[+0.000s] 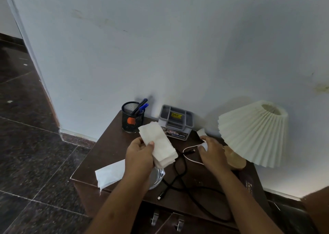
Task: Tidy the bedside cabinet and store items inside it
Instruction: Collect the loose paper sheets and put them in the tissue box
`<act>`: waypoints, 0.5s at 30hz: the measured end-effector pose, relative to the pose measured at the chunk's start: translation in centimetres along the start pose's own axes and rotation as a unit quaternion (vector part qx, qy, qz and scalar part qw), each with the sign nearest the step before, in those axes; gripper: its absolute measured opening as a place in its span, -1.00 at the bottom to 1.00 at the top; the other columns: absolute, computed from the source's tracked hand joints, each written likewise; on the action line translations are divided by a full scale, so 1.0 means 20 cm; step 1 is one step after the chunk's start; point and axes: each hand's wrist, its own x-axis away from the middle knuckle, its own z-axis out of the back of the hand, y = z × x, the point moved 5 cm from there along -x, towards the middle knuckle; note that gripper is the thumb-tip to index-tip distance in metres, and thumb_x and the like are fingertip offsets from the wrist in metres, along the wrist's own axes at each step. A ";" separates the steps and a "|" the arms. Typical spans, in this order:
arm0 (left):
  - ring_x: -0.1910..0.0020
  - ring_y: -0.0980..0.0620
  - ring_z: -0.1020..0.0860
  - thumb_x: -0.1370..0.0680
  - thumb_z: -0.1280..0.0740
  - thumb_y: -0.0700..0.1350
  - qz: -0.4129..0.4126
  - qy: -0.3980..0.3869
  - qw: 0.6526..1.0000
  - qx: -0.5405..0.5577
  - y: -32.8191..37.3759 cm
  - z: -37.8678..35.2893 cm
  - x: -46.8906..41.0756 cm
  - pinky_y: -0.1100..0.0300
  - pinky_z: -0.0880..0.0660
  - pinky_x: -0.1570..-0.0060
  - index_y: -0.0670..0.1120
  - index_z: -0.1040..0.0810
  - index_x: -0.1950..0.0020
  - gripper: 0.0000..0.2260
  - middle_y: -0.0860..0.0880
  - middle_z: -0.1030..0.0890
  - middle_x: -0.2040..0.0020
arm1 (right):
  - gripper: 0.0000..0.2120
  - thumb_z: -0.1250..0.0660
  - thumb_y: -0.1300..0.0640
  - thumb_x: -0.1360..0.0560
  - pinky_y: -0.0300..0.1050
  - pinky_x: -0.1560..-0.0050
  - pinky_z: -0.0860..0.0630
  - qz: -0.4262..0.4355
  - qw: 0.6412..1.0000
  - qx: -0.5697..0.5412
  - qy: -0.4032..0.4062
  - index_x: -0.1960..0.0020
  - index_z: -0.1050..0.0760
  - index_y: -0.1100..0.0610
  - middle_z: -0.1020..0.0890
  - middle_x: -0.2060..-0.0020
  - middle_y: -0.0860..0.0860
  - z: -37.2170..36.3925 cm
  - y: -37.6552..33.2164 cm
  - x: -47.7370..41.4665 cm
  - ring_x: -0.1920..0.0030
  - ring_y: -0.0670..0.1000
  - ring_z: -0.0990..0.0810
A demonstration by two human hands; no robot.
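My left hand [140, 153] grips a stack of folded white tissues [159, 144] above the dark brown bedside cabinet [110, 152]. My right hand [211, 152] curls around a small white charger plug [204, 145] whose white cable [189, 149] loops toward the middle of the top. A black cable [179, 173] snakes across the top to the front edge. Another white tissue [111, 174] lies at the front left corner. Under my left wrist sits a clear glass dish [158, 178], mostly hidden.
A black mesh pen holder [132, 118] with pens stands at the back left. A grey lidded box [176, 122] sits against the wall. A pleated white lamp [252, 134] on a wooden base fills the right side. Two metal door handles [154, 217] show below.
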 end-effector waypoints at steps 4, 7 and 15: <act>0.02 -0.07 -0.58 -0.60 -0.21 -0.27 0.000 -0.005 1.000 0.001 -0.02 -0.05 0.00 -0.11 -0.53 -0.10 -0.09 -0.45 -0.13 -0.84 -0.02 -0.58 0.06 | -0.56 -0.13 -0.11 -0.57 0.07 -0.36 -0.26 -0.005 0.984 0.157 -0.084 -0.42 -0.32 -0.03 -0.33 -0.43 0.05 -0.11 0.08 -0.13 -0.42 0.14 -0.27; 0.15 0.06 -0.55 -0.60 -0.19 -0.28 0.004 -0.016 1.000 0.007 -0.03 -0.07 0.00 -0.04 -0.54 0.00 -0.06 -0.44 -0.04 -0.87 0.05 -0.55 0.15 | -0.54 -0.01 -0.21 -0.58 0.22 -0.43 -0.08 -0.044 0.963 0.218 -0.152 -0.45 -0.23 -0.14 -0.17 -0.50 0.03 -0.18 0.13 -0.18 -0.50 0.14 -0.10; 0.17 0.09 -0.54 -0.61 -0.17 -0.27 0.007 -0.021 1.000 0.003 -0.03 -0.10 0.01 0.11 -0.55 0.19 -0.04 -0.41 -0.03 -0.86 0.07 -0.54 0.16 | -0.54 0.06 -0.20 -0.59 0.33 -0.38 -0.07 -0.065 0.950 0.238 -0.189 -0.43 -0.28 -0.13 -0.22 -0.47 0.00 -0.22 0.20 -0.28 -0.48 0.20 -0.11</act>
